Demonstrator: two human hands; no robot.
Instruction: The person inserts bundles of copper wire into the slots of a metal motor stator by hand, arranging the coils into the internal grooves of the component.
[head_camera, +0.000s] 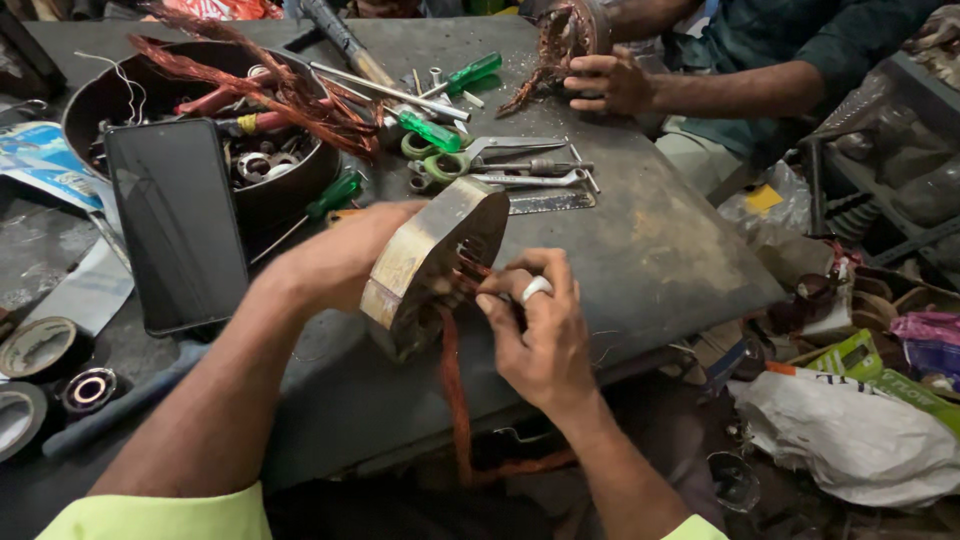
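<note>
The motor stator (425, 262) — a thick, worn metal ring, brassy outside with slotted teeth inside — stands tilted on edge at the table's middle. Copper winding wire (452, 385) — reddish, bundled — trails down from its slots.

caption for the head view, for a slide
Left hand steadies a motor stator while the right hand grips its copper winding.

A dark phone (178, 225) leans on a tool-filled bowl (290, 195); scissors (470, 155) and tape rolls (45, 350) lie nearby.
</note>
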